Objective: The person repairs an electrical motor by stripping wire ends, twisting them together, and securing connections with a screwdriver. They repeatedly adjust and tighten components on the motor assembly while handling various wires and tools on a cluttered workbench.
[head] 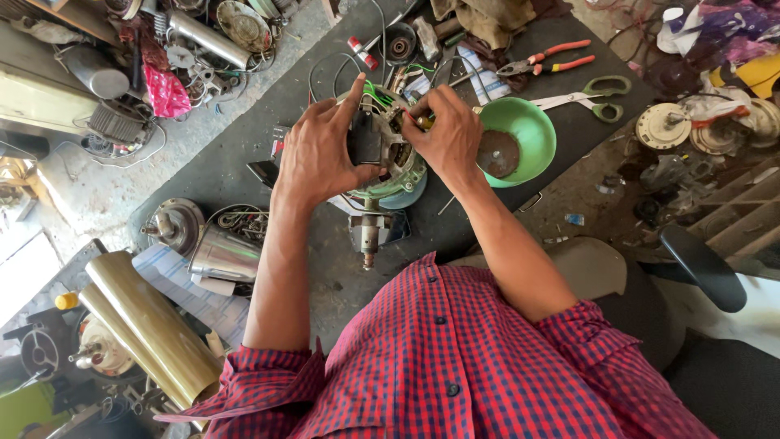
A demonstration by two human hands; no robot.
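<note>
Here we are over the dark work surface (244, 175), and both hands are on the round, pale green metal motor housing with exposed windings (388, 167), which stands in the middle of that surface just in front of the person's red-and-blue checked shirt (455, 358). The left hand (321, 150) wraps the motor's left side, its fingers closed around a black block on the housing, the index finger pointing up and away. The right hand (447, 134) comes in from the other side, fingers pinched shut on a small yellow-tipped tool (424, 122) at the motor's top edge, right by the green wires (375, 92). Below the housing a grey metal shaft (368, 236) sticks out toward the person.

Just right of the motor, touching the right wrist's side, sits a green plastic bowl (528, 130) with a rusty round disc (497, 153) in it. Beyond it lie green-handled scissors (589, 96) and orange-handled pliers (544, 58). Off to the left, near the elbow, lies a long olive-gold metal tube (150, 325), with a shiny steel cup (223, 256) beside it.
</note>
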